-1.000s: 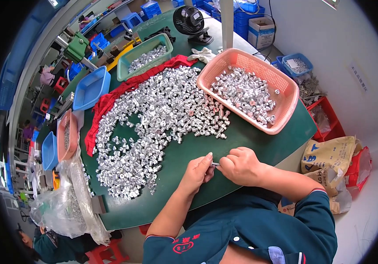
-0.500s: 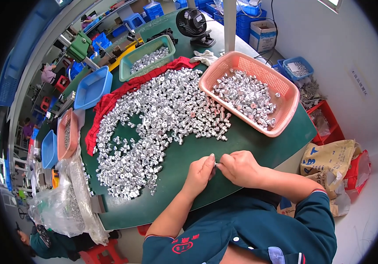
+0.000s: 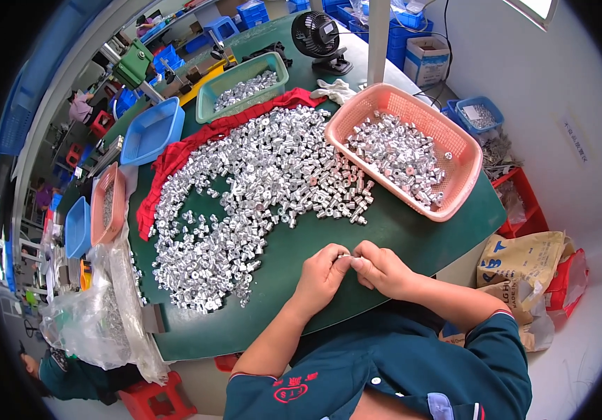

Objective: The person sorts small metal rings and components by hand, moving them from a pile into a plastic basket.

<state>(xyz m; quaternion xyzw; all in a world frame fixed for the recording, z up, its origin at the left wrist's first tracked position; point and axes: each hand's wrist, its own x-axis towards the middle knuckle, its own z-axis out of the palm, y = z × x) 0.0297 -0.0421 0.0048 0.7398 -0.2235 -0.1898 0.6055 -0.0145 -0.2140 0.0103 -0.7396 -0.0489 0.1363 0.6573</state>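
Note:
My left hand [image 3: 320,278] and my right hand [image 3: 385,271] meet above the green table near its front edge, fingertips together. Both are closed in a pinch around a small silvery metal part [image 3: 346,256], mostly hidden by the fingers. Beyond them spreads a large curved pile of small shiny metal fittings [image 3: 259,175], loose on the tabletop. Farther right, a pink plastic basket [image 3: 456,199] holds more such fittings.
A red cloth [image 3: 164,168] borders the pile's far left side. Behind it are a green basket [image 3: 206,105] with fittings and a blue tray [image 3: 129,143]. A black fan [image 3: 316,36] and white gloves [image 3: 334,91] lie farther back. A co-worker [image 3: 70,378] is at lower left.
My hands have drawn closer, fingertips now touching around the small part; the right hand has turned its fingers. The whole view has shifted slightly.

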